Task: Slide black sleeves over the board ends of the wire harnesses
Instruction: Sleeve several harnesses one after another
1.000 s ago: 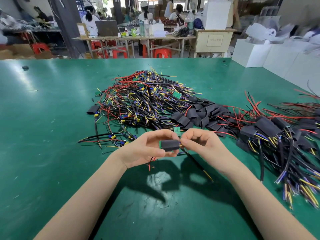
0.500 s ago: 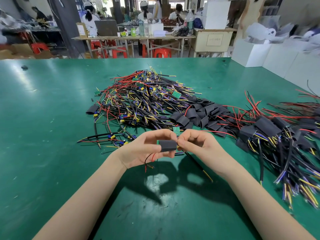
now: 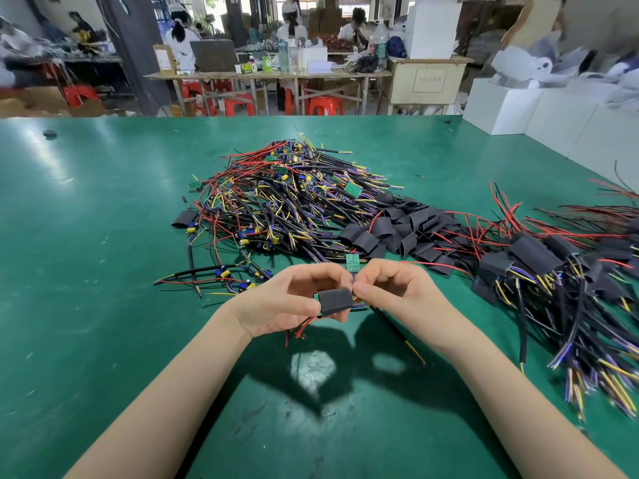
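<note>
My left hand [image 3: 290, 302] pinches a black sleeve [image 3: 334, 301] between thumb and fingers, just above the green table [image 3: 86, 271]. My right hand [image 3: 394, 292] pinches the harness wires at the sleeve's right opening. Red wire ends hang below my left hand, and a black cable [image 3: 397, 333] trails toward me on the right. A small green board [image 3: 353, 262] stands up just behind my fingertips. Bare harnesses lie in a tangled pile [image 3: 276, 202] at the middle. Loose black sleeves [image 3: 408, 229] are heaped right of it. Sleeved harnesses [image 3: 560, 271] lie at the far right.
One stray sleeve [image 3: 184, 218] lies left of the pile. White boxes [image 3: 553, 112] stand at the table's back right corner. Beyond the table's far edge are workbenches, red stools and several seated people.
The sleeve has slid a little further left along the harness, and the red wire ends now show lower beneath my left hand. Both hands keep their grip.
</note>
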Demonstrator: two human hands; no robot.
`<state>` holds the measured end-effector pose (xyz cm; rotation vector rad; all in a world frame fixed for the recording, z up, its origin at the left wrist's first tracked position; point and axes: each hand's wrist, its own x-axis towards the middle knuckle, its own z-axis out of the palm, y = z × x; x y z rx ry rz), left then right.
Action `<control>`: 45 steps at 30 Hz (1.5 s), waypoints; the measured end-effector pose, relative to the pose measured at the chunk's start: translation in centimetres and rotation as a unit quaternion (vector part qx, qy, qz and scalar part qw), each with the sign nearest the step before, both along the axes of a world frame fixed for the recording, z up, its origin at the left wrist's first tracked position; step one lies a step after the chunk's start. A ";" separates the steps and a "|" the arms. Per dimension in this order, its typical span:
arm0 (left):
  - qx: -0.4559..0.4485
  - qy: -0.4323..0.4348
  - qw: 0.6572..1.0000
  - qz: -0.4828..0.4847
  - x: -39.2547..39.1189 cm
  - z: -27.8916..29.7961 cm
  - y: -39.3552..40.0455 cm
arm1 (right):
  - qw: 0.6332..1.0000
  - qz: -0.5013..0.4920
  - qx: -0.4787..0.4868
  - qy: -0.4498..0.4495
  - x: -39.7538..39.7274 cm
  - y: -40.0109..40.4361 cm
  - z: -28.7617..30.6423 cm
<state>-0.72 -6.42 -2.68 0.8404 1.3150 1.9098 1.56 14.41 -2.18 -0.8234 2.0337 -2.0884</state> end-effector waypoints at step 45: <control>0.015 -0.004 0.999 0.031 0.3 0.7 -0.2 | 0.988 -0.112 0.057 0.094 0.1 -0.1 0.6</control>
